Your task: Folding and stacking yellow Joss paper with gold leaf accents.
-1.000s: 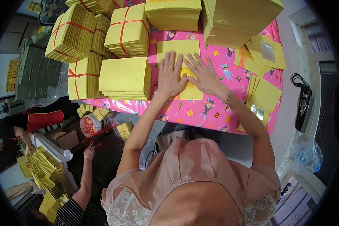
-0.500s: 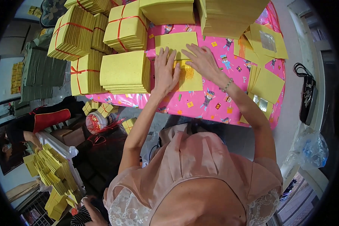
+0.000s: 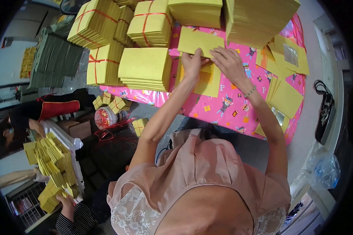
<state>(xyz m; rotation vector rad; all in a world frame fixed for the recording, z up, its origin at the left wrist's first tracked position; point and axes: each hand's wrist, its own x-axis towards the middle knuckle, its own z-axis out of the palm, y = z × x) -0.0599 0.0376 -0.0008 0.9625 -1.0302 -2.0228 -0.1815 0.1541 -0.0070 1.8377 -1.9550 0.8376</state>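
A plain yellow paper piece (image 3: 200, 41) lies slanted across the pink table cover, its near edge lifted a little. My left hand (image 3: 192, 65) pinches that edge between thumb and fingers. At the near right corner of the same piece, the fingers of my right hand (image 3: 230, 64) are bent and closed on it. Below it, partly covered by the hands, is a yellow paper sheet (image 3: 210, 87) with an orange printed patch. Whether the two are joined cannot be made out. Left of my hands stands a stack of folded yellow paper (image 3: 143, 66).
Red-tied yellow bundles (image 3: 149, 21) and a tall paper stack (image 3: 259, 21) fill the table's far side. Loose yellow sheets (image 3: 284, 94) lie at right. At lower left, a co-worker's hand (image 3: 66, 205) touches yellow packets; another person bends over a paper pile (image 3: 53, 156).
My hands lay spread over the paper; now their fingers grip the upper piece's near edge and it is raised and tilted. The whole view has shifted. The co-worker's hand at lower left reaches the packets.
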